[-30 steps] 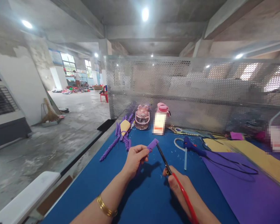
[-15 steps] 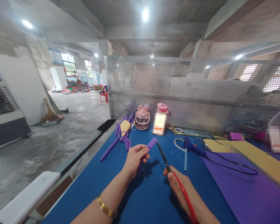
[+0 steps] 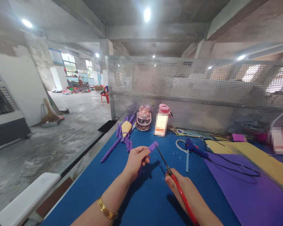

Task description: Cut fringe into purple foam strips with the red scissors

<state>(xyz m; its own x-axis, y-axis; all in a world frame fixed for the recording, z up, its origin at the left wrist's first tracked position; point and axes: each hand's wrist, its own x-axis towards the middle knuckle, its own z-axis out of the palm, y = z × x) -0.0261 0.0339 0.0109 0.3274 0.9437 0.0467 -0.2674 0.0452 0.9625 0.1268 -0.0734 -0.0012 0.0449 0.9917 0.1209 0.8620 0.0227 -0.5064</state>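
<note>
A narrow purple strip, paper or foam by its look, is pinched between the thumb and fingers of my left hand, above the blue tabletop. My right hand grips a pair of scissors with red handles and dark blades. Their tip points up and left, at the free end of the strip; whether it touches is hard to tell. The blades look nearly closed. Beyond my left hand lie purple braided stems beside a yellow piece shaped like a petal.
A blue glue gun with its black cord lies right of centre. Purple sheets and yellow sheets cover the right side. A pink cup and a pink-lidded bottle stand before a perforated metal panel.
The scissor blades have come closer together, and my right hand's grip has tightened. The tip has shifted slightly down and left. My left hand has barely moved with the strip.
</note>
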